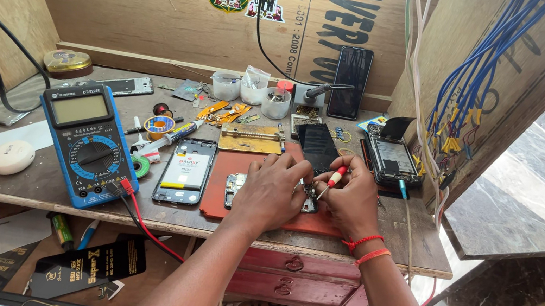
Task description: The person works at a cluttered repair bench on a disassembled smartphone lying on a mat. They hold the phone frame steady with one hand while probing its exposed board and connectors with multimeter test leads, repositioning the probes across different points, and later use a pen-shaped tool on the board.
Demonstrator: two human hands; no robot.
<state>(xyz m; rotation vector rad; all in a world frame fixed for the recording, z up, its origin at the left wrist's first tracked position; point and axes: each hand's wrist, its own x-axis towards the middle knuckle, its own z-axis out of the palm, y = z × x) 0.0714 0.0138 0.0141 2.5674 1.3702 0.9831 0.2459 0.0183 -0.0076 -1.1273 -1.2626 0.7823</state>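
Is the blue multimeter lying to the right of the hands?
No, the blue multimeter lies on the wooden bench left of the left hand and the right hand.

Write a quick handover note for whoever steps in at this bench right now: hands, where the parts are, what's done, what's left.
Left hand: pressing down on the small circuit board on the red mat.
Right hand: holding a red-handled screwdriver, tip down at the board.
Opened phone frame with battery lies left of the mat; blue multimeter further left, leads plugged in. Dark screen panel behind the hands, another opened phone to the right.
Done: phone opened, board out on the mat.
Left: work on the board appears unfinished; nothing reassembled.
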